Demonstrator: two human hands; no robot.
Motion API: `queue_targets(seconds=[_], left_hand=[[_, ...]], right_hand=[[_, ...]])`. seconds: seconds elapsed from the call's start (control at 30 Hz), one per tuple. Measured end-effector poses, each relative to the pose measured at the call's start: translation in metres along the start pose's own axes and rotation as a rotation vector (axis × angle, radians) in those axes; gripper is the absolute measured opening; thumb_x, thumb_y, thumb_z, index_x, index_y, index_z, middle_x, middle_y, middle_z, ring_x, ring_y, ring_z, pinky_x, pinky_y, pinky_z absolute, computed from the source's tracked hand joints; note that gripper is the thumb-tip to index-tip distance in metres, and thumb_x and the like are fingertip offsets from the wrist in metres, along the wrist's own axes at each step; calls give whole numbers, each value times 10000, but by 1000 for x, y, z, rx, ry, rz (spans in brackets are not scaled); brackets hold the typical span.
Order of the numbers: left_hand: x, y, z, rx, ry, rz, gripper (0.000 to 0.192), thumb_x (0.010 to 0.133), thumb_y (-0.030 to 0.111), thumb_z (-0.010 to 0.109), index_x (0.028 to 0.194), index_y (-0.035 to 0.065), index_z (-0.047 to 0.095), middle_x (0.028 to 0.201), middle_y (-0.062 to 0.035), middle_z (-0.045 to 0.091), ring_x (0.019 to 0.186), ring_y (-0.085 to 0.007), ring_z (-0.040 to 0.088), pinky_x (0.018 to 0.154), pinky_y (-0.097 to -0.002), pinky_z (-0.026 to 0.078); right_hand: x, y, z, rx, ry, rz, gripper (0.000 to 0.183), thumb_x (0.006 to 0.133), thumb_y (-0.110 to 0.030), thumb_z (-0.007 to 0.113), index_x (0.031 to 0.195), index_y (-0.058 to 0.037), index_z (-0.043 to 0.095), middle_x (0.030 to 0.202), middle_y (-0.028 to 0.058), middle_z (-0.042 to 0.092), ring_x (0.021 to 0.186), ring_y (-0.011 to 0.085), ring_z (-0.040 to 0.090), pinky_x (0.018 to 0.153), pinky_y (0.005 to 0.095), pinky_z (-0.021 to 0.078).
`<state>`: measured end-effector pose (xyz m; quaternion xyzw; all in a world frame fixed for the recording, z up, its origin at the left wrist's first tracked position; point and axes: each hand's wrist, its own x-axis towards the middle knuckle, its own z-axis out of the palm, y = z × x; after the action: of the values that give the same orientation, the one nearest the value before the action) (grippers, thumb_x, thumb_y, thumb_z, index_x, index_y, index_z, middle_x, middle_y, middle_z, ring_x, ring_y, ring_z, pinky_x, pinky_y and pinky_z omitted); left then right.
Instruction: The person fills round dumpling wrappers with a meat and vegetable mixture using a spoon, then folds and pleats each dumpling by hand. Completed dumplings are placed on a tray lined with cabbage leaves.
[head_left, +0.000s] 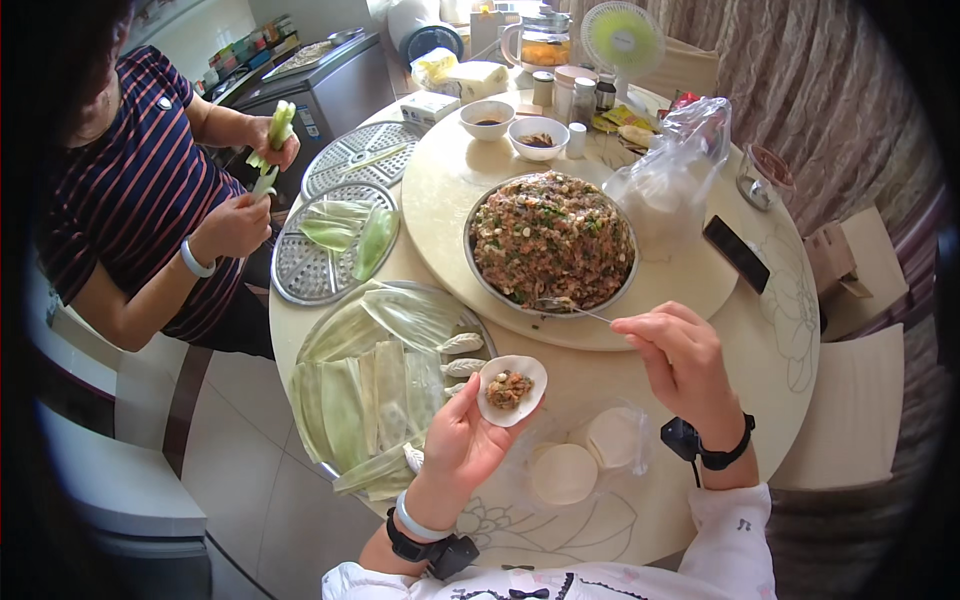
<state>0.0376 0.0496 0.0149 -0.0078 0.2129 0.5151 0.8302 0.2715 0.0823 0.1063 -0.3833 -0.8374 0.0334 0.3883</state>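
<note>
On the palm and fingers of my left hand (469, 435) lies a round dough wrapper (534, 369), with a lump of filling (509, 389) at its middle. My right hand (679, 360) grips the thin handle of a metal spoon (592, 315), whose head touches the filling at the near rim of a big bowl. That metal bowl (474, 264) is heaped high with minced meat filling (553, 232). Between my forearms, two stacks of wrappers (565, 474) sit in a clear plastic bag (637, 457). Pleated dumplings (460, 343) rest on the leaf-lined tray (491, 341) left of the wrapper.
A person (161, 195) at the left holds pale green husks (281, 126). Two perforated steamer trays (289, 262) stand at the table's left edge. The raised turntable (435, 202) carries sauce bowls (486, 120), jars, a plastic bag (667, 172) and a phone (736, 253).
</note>
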Motion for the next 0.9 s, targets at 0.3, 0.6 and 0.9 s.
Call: queue_targets(seconds=[0.3, 0.6, 0.9], left_hand=[[7, -1, -1, -22, 32, 16, 437, 1048, 251, 298, 1322, -66, 422, 1370, -231, 478, 1291, -372, 455, 1133, -521, 328], [56, -10, 5, 60, -35, 32, 424, 1047, 242, 267, 1307, -41, 448, 1354, -196, 503, 1263, -325, 486, 1106, -505, 361], [65, -12, 19, -12, -55, 17, 442, 1037, 234, 230, 1313, -35, 447, 1339, -208, 514, 1271, -354, 474, 1112, -518, 351]], right_hand=[[-1, 7, 5, -64, -16, 3, 161, 824, 34, 656, 976, -18, 638, 810, 95, 667, 680, 252, 611, 607, 334, 498], [-3, -11, -4, -117, -25, -86, 235, 777, 58, 671, 998, -13, 637, 841, 85, 668, 672, 246, 611, 597, 312, 507], [-8, -11, 6, -135, -91, -168, 248, 765, 19, 664, 1010, -4, 632, 882, 63, 672, 689, 199, 604, 589, 301, 509]])
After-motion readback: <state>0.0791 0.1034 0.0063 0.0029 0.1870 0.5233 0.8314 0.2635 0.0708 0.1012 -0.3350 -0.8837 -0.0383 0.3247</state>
